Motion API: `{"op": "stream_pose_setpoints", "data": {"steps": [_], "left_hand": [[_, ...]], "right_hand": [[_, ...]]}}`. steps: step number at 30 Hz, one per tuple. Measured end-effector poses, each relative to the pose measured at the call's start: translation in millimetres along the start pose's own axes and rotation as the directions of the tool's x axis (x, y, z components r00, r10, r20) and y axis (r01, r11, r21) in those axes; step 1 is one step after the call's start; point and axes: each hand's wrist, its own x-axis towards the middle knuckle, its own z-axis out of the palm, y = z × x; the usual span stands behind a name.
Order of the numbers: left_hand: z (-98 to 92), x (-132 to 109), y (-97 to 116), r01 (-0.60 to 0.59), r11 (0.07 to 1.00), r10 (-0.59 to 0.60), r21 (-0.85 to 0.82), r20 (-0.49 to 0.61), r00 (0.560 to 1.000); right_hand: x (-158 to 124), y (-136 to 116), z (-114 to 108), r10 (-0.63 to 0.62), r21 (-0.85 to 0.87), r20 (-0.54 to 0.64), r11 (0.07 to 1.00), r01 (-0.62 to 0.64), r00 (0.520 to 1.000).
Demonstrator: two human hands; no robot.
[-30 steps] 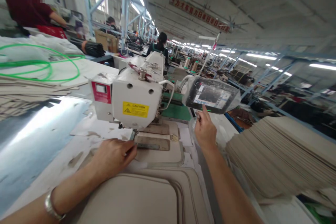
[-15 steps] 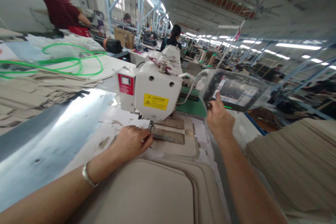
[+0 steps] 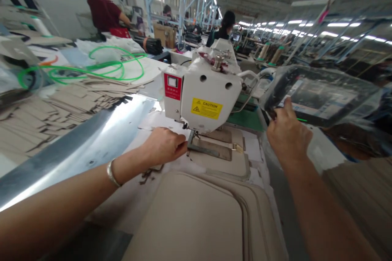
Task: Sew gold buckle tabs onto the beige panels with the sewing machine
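My left hand [image 3: 165, 145] is at the left corner of a metal clamp frame [image 3: 203, 149] under the head of a white sewing machine [image 3: 211, 85]. Its fingers are curled together, and whatever they may hold is hidden. Inside the frame lies a beige panel [image 3: 214, 165] with a strap and a small metal buckle [image 3: 235, 147] on it. My right hand [image 3: 289, 134] is raised at a plastic-wrapped touchscreen [image 3: 321, 98]. Its index finger is stretched out onto the left part of the screen, the other fingers bent below.
A stack of beige panels [image 3: 196, 216] lies in front of the machine. Cut strips [image 3: 76, 102] and a coiled green tube [image 3: 122, 69] are on the left, beside a shiny metal plate [image 3: 101, 138]. More stacked panels [image 3: 361, 187] stand at right. Co-workers sit farther back.
The whole view has shifted, with the machine now farther right. My left hand's fingers have moved slightly left along the clamp corner. My right index finger stays on the screen.
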Motion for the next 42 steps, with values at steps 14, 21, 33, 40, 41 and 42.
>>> {"op": "stream_pose_setpoints", "data": {"steps": [14,21,33,40,41,42], "left_hand": [[2.9,-10,-26,0.087,0.996,-0.087,0.005,0.066,0.994],[4.4,-12,-30,0.112,0.993,-0.115,0.043,0.078,0.99],[8.0,-18,-36,0.123,0.992,-0.124,0.016,0.092,0.988],[9.9,-15,-40,0.14,0.988,-0.149,0.068,0.158,0.976],[9.8,-14,-40,0.142,0.987,-0.152,0.073,0.169,0.974],[9.7,-14,-40,0.144,0.986,-0.156,0.079,0.179,0.971]], "right_hand": [[0,-9,-8,0.003,-0.146,0.03,0.989,0.002,1.0],[1,-12,-7,0.05,-0.167,0.042,0.985,-0.043,0.998],[2,-13,-7,0.089,-0.134,0.058,0.988,-0.081,0.994],[1,-8,1,0.071,-0.113,-0.015,0.991,-0.073,0.997],[1,-8,2,0.073,-0.103,-0.036,0.992,-0.077,0.997],[0,-7,3,0.073,-0.089,-0.057,0.993,-0.078,0.996]]}}
